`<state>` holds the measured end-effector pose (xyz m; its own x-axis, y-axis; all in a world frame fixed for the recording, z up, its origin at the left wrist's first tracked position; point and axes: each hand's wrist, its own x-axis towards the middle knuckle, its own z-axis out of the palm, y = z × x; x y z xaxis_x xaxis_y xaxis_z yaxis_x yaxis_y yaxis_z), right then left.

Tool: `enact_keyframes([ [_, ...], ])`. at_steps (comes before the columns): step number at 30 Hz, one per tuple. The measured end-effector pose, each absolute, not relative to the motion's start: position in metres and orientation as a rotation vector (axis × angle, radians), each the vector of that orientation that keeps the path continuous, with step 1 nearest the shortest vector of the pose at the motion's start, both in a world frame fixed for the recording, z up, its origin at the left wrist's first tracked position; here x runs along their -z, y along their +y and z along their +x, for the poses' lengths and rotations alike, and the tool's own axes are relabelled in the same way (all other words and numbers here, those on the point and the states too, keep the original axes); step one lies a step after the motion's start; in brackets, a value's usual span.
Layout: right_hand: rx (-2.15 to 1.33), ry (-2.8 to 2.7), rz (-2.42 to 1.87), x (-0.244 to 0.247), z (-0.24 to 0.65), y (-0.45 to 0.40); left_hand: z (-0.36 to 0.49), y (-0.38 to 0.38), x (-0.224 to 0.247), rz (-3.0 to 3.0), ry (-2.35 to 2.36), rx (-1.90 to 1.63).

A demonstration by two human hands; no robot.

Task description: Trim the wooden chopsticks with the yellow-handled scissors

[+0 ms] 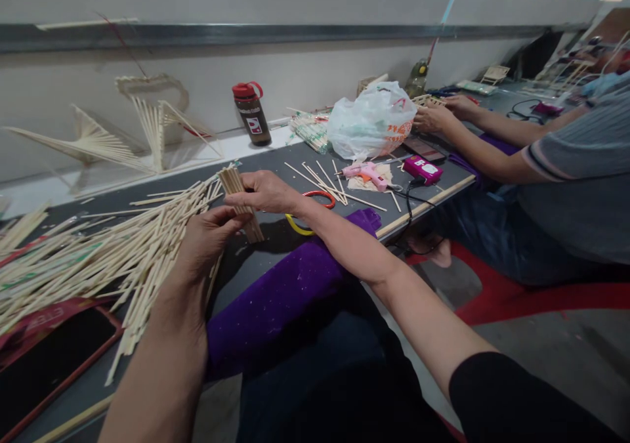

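Between my two hands stands a flat row of short wooden sticks (230,182), tilted over the dark table. My right hand (266,192) grips its upper part, with the fingers behind and the thumb across the front. My left hand (209,236) pinches the lower part from the left. Just right of the row lie scissors (319,197) with red and yellow handles, partly hidden by my right forearm. A large loose pile of long bamboo sticks (147,249) spreads to the left of my hands. A purple cloth (275,298) lies over my lap and the table edge.
A phone (59,358) lies front left. Behind are a bottle with a red lid (252,115) and a white plastic bag (369,121). A pink glue gun (367,174) and a magenta box (422,168) with a cable lie right. A co-worker (566,167) sits on the right.
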<state>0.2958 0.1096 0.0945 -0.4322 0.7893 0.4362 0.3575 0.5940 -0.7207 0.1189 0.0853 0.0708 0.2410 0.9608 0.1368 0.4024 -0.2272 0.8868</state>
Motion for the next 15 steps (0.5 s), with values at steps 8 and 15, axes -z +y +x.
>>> enact_keyframes([
  [8, -0.708, -2.02, -0.899, -0.0958, 0.2968, 0.1079, 0.1202, 0.0833, -0.0773, 1.711, 1.221, -0.788],
  [15, -0.679, -2.03, -0.937, -0.0953, 0.2977, 0.1088, 0.1197, 0.0839, -0.0777, 1.664, 1.233, -0.656],
])
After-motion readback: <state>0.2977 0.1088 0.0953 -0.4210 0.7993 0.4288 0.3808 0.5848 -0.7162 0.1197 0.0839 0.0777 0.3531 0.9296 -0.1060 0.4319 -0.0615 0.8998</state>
